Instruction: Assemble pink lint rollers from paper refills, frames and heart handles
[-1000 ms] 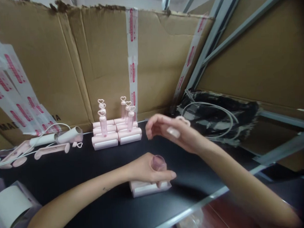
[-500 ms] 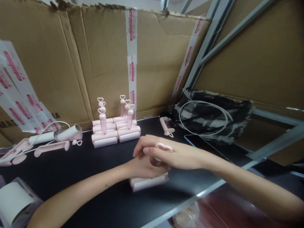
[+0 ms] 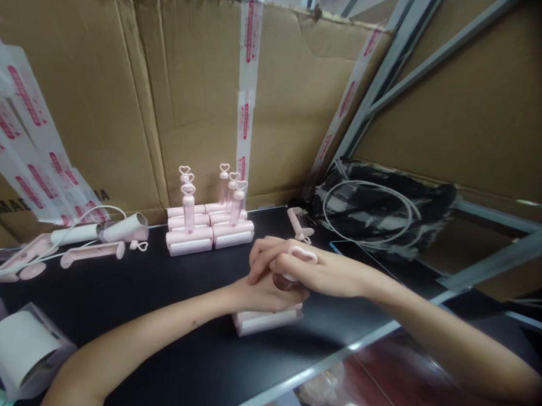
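Near the front of the black table, a pink lint roller (image 3: 270, 324) with a white roll at its base stands upright. My left hand (image 3: 260, 295) is closed around it low down, just above the base. Over it, my right hand (image 3: 320, 272) is wrapped around the top of the handle, and the pink heart-shaped loop (image 3: 305, 255) pokes out between thumb and fingers. Most of the handle is hidden by both hands. Further back stand several matching lint rollers (image 3: 190, 238) in two rows, their heart-topped handles upright.
At left lie pink roller frames (image 3: 92, 254), white paper rolls (image 3: 76, 234), a loose heart cap (image 3: 139, 245) and a white cable. A larger white roll (image 3: 22, 348) sits nearer. Another pink frame (image 3: 298, 223) lies back right, by a black bundle (image 3: 378, 205). Cardboard (image 3: 200, 99) walls the back.
The camera view has shifted slightly, so the scene sits a little differently. Both hands keep their hold on the lint roller, with the right hand's fingers slightly moved.
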The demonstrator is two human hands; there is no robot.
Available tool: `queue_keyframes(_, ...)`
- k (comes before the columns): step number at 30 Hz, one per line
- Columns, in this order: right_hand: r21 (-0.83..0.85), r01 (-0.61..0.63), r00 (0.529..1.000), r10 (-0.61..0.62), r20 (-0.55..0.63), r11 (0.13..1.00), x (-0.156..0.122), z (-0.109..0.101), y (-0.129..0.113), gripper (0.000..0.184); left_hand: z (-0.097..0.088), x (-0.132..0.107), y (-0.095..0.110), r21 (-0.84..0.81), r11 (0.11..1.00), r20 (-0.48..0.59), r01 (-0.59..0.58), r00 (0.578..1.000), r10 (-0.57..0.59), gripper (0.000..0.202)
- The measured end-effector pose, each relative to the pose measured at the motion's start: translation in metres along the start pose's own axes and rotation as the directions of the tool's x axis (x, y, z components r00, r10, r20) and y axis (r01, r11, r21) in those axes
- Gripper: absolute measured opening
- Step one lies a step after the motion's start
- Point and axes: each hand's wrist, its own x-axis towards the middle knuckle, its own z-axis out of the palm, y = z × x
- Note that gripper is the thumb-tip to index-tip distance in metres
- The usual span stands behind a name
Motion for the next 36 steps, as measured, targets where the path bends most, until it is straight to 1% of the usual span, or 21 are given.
queue_keyframes(5,-0.020,0.022,0.999,-0.022,-0.023,1.000,0.002,-0.001,-0.003,0.038,0.000,0.000,0.002,-0.019,0.999,0.028,-0.051,0.998,0.052,0.017)
queue_keyframes(7,-0.009,0.026,0.999,-0.026,-0.026,1.000,0.003,-0.001,-0.003,0.038,0.000,-0.001,0.000,-0.026,0.997,0.020,-0.076,0.997,0.077,0.015)
queue_keyframes(10,-0.002,0.023,0.999,-0.023,-0.036,1.000,0.004,0.000,0.000,0.036,0.000,-0.001,-0.002,-0.041,0.993,-0.017,-0.109,0.994,0.108,0.005)
queue_keyframes(12,0.010,0.029,0.998,-0.029,-0.050,1.000,0.004,0.002,0.002,0.037,0.000,-0.001,-0.004,-0.044,0.993,-0.032,-0.111,0.993,0.110,0.006)
queue_keyframes(14,0.026,0.042,0.997,-0.040,-0.072,0.999,0.004,0.004,0.004,0.037,0.001,-0.001,-0.006,-0.040,0.994,-0.047,-0.102,0.994,0.100,0.009)
queue_keyframes(19,0.030,0.077,0.989,-0.072,-0.132,0.997,0.004,0.008,0.007,0.037,0.004,-0.001,-0.014,0.002,0.996,-0.090,-0.089,0.992,0.089,0.026)
queue_keyframes(22,0.027,0.087,0.985,-0.082,-0.149,0.996,0.005,0.010,0.007,0.037,0.005,0.000,-0.015,0.042,0.994,-0.099,-0.103,0.989,0.106,0.028)
queue_keyframes(26,0.014,0.051,0.981,-0.047,-0.186,0.999,0.007,0.013,0.005,0.035,0.004,0.002,-0.009,0.082,0.989,-0.128,-0.127,0.982,0.137,0.023)
queue_keyframes(31,0.060,0.026,0.971,-0.011,-0.240,0.998,0.008,0.018,0.005,0.033,0.006,0.003,-0.001,0.113,0.991,-0.198,-0.071,0.976,0.092,0.015)
queue_keyframes(33,0.072,0.017,0.963,0.003,-0.271,0.997,0.007,0.020,0.007,0.032,0.008,0.002,-0.001,0.127,0.989,-0.181,-0.082,0.978,0.105,0.017)
queue_keyframes(36,0.068,-0.013,0.947,0.034,-0.320,0.998,0.005,0.023,0.009,0.031,0.010,0.000,-0.006,0.148,0.983,-0.132,-0.104,0.984,0.124,0.026)
